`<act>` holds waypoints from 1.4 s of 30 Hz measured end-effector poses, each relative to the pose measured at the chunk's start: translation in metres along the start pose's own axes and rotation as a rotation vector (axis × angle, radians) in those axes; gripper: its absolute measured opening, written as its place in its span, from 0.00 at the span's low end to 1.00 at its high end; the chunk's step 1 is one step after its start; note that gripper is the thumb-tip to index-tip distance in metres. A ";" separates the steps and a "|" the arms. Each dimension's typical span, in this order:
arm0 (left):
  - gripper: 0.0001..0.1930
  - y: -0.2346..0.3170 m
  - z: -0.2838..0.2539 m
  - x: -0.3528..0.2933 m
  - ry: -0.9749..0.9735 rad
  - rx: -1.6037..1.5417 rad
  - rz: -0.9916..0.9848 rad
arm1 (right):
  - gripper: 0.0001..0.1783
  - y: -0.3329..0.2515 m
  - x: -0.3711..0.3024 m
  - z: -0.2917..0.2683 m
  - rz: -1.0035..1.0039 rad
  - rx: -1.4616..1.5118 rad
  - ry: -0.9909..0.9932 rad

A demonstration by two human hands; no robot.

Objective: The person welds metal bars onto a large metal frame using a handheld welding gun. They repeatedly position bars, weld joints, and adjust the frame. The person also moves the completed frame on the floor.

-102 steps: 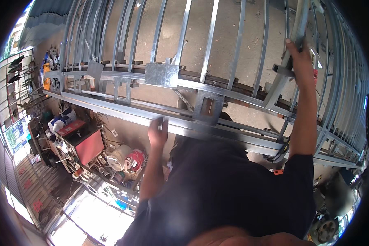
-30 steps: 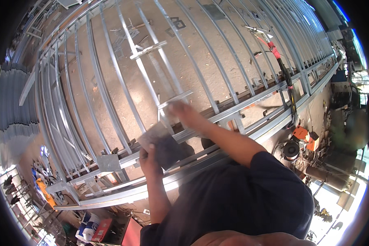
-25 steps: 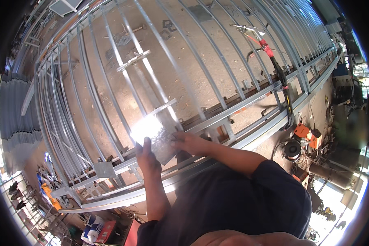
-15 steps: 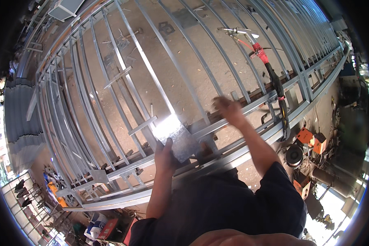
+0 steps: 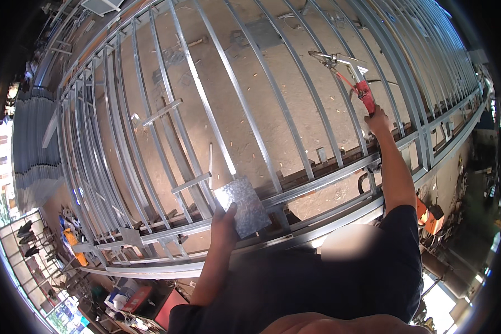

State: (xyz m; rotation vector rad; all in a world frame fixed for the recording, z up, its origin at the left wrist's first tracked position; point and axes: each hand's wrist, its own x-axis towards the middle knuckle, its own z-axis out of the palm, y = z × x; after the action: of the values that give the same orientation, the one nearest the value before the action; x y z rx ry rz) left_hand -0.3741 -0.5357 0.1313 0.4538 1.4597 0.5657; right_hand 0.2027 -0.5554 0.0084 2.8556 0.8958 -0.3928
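Observation:
My left hand grips the left edge of a square, shiny galvanised metal plate, thumb on top. The plate rests on the near rail of a metal frame, at the lower end of one bar. Stretched out to the right, my right hand is closed round the rear end of a welding gun with a red grip. The gun lies across the frame's bars, its metal front end pointing away and to the left. My palm and forearm hide part of its black cable.
Long parallel bars span the frame over a concrete floor. Short loose metal strips lie across bars to the left. Corrugated sheets stand at far left. Orange machines sit on the floor at right, a red cabinet behind at lower left.
My right hand has moved right and away from near the plate and closed on the welding gun. My left hand still holds the plate. The view has shifted slightly.

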 end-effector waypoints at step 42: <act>0.24 -0.016 -0.282 -0.018 -0.292 -0.077 0.066 | 0.27 -0.181 -0.458 0.060 0.055 0.470 -0.201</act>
State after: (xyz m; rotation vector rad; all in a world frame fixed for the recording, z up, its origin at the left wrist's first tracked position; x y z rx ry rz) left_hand -0.6539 -0.5738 0.1168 0.5034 1.1436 0.5802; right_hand -0.2758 -0.6678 0.0731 3.1593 0.7678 -0.9820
